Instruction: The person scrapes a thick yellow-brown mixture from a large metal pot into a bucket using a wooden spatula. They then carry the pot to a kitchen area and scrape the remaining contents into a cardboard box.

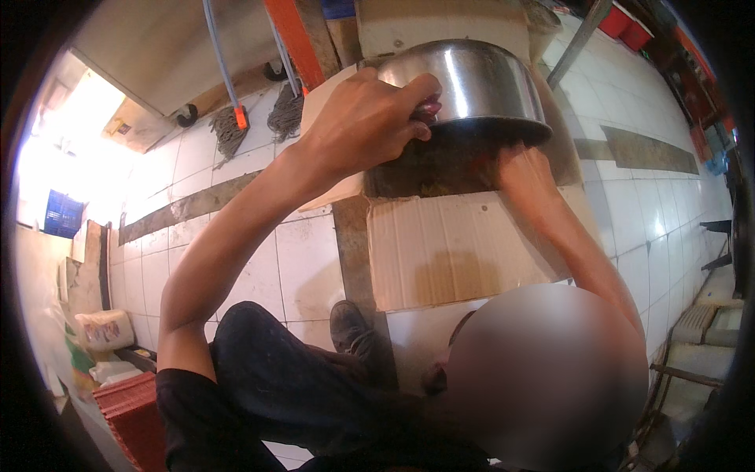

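A shiny metal pot (472,82) is tilted over an open cardboard box (472,253), its flared rim towards the box's dark opening. My left hand (407,112) grips the pot's left side; a small dark red thing (430,109) shows at its fingers, and whether it is part of a handle I cannot tell. Beneath the right part of the rim is my right hand (522,156), its fingers hidden by the pot and shadow. Something reddish and blurred shows beside those fingers. The box's near flap lies folded out towards me.
Two string mops (230,133) stand on the tiled floor (248,253) at the upper left, near a wheeled cabinet. Stacked red crates (133,413) are at the lower left, a blue basket (63,213) farther off. A shoe (348,324) is below the box flap.
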